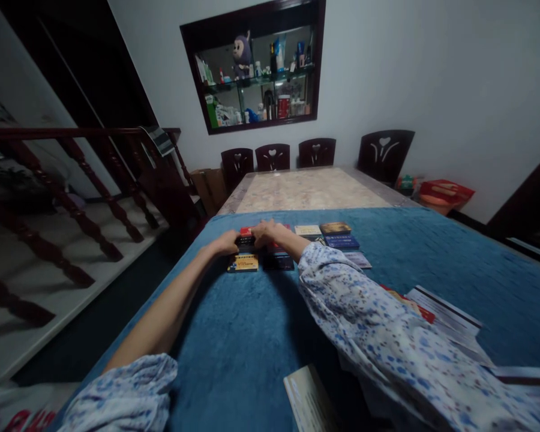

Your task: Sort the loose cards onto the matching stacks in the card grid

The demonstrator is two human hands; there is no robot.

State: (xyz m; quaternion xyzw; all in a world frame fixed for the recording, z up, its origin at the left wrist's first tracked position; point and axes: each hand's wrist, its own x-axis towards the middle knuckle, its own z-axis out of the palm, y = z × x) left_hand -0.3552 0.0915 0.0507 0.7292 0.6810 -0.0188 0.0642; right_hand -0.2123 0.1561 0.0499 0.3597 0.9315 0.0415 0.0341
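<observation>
Both my arms reach forward over a blue cloth [234,336] covering the near part of a long table. My left hand [226,243] and my right hand [266,231] meet on a small dark box [245,241] among several small flat boxes laid in rows. Fingers of both hands are curled onto that box. A yellow-orange box [243,263] lies just in front of my left hand, and a dark box [278,263] sits below my right wrist. More boxes, cream [307,230], brown [335,227] and blue [342,242], lie to the right.
Booklets and papers [441,312] lie on the cloth at right, another booklet [308,399] near me. Beyond the cloth the marble tabletop [303,189] runs to several dark chairs [317,151]. A wall cabinet [256,69] holds bottles. A stair railing [72,180] stands left.
</observation>
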